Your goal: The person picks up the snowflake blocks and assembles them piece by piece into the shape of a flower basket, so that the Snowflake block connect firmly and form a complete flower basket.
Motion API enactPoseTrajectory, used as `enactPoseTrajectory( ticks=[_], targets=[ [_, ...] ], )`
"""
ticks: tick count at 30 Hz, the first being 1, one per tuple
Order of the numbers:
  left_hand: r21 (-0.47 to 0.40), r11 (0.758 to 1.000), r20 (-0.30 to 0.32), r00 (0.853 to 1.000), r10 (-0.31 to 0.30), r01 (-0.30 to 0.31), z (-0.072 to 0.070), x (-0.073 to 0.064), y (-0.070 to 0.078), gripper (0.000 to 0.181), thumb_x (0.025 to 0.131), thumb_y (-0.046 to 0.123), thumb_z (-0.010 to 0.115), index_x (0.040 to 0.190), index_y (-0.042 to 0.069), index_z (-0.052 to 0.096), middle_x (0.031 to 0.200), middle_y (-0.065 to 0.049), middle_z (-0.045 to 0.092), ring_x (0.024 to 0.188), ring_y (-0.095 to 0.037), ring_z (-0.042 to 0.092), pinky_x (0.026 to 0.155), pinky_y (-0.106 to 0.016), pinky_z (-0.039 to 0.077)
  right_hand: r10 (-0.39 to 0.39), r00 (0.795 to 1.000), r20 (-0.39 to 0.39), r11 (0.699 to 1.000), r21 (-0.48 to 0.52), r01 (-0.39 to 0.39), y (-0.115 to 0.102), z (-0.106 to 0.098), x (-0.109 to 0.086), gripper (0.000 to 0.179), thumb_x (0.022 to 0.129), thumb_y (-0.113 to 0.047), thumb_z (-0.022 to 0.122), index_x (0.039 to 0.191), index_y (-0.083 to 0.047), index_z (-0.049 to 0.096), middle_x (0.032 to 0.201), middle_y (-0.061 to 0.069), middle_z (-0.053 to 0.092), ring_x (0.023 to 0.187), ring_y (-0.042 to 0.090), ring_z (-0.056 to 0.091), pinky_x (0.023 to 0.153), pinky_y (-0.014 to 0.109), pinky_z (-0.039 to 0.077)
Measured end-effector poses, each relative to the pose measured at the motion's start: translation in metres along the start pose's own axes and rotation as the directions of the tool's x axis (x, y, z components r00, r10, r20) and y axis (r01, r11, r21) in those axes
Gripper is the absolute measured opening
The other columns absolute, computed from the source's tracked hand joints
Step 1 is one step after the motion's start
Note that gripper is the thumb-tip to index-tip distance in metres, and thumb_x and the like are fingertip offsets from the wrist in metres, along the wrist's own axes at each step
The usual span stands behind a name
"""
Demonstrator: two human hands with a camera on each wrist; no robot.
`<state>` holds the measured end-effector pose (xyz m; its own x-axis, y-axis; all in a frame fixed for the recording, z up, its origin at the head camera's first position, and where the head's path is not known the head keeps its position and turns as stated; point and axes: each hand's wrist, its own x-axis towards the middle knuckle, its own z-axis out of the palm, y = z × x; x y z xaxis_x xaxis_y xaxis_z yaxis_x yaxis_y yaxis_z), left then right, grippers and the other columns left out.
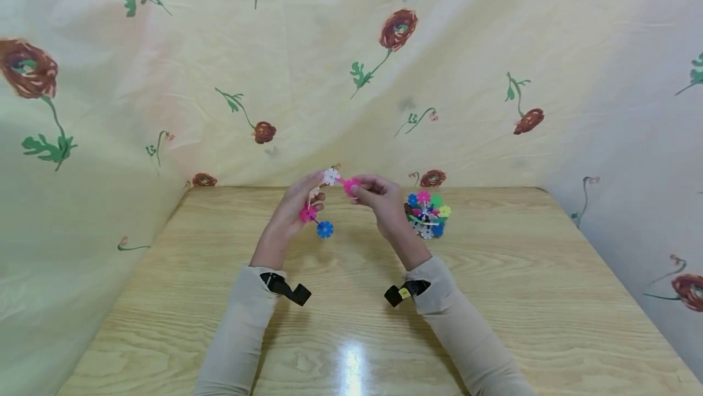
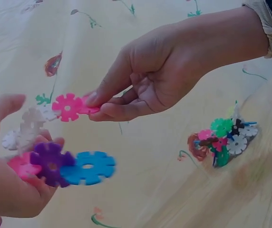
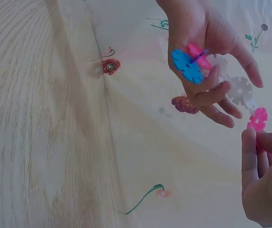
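A chain of slotted, flower-shaped plastic discs spans the two hands above the table. My left hand holds the chain, its fingers curled about the white and pink part. From that end stick out a purple disc and a blue disc, the last one. White discs follow past the fingers. Toward the right hand comes a pink disc. At the chain's other end, my right hand pinches a pink piece between thumb and fingers, which partly hide it.
A small heap of loose discs in several colours lies on the wooden table, just right of the right hand. Behind the table hangs a flowered cloth. Straps with black devices sit on both wrists.
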<state>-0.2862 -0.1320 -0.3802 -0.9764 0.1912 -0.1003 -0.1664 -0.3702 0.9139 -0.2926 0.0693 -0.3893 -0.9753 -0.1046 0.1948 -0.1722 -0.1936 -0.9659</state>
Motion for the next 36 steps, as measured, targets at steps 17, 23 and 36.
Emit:
enactPoseTrajectory(
  ticks=[17, 23, 36],
  targets=[
    [0.02, 0.996, 0.241, 0.967, 0.081, -0.088, 0.004, 0.001, -0.009, 0.085, 0.092, -0.021, 0.051, 0.162, 0.011, 0.015, 0.158, -0.027, 0.038, 0.142, -0.036, 0.047, 0.102, -0.031, 0.054, -0.029, 0.974, -0.224, 0.972, 0.222, 0.08, -0.001, -0.008, 0.009, 0.013, 0.093, 0.0, 0.071, 0.106, -0.001, 0.068, 0.088, 0.004, 0.066, 0.079, 0.014, 0.072, 0.07, 0.026, 0.062],
    [0.124, 0.986, 0.207, 0.975, 0.082, -0.109, 0.003, 0.004, -0.011, 0.073, 0.093, -0.019, 0.051, 0.157, 0.008, 0.028, 0.154, -0.029, 0.039, 0.142, -0.04, 0.046, 0.111, -0.038, 0.047, -0.012, 0.966, -0.256, 0.963, 0.258, 0.08, -0.003, -0.015, 0.012, 0.01, 0.094, 0.0, 0.069, 0.101, -0.006, 0.067, 0.088, 0.002, 0.068, 0.082, 0.013, 0.072, 0.073, 0.026, 0.062],
    [0.122, 0.977, 0.051, 0.984, 0.169, -0.174, 0.011, 0.012, -0.012, 0.025, 0.103, 0.0, 0.055, 0.127, -0.003, 0.05, 0.115, -0.01, 0.058, 0.111, -0.021, 0.07, 0.101, -0.027, 0.054, -0.004, 0.959, -0.285, 0.95, 0.298, 0.092, -0.016, -0.028, 0.019, 0.01, 0.093, 0.0, 0.071, 0.096, -0.008, 0.066, 0.094, 0.005, 0.064, 0.083, 0.015, 0.073, 0.073, 0.025, 0.061]
  ],
)
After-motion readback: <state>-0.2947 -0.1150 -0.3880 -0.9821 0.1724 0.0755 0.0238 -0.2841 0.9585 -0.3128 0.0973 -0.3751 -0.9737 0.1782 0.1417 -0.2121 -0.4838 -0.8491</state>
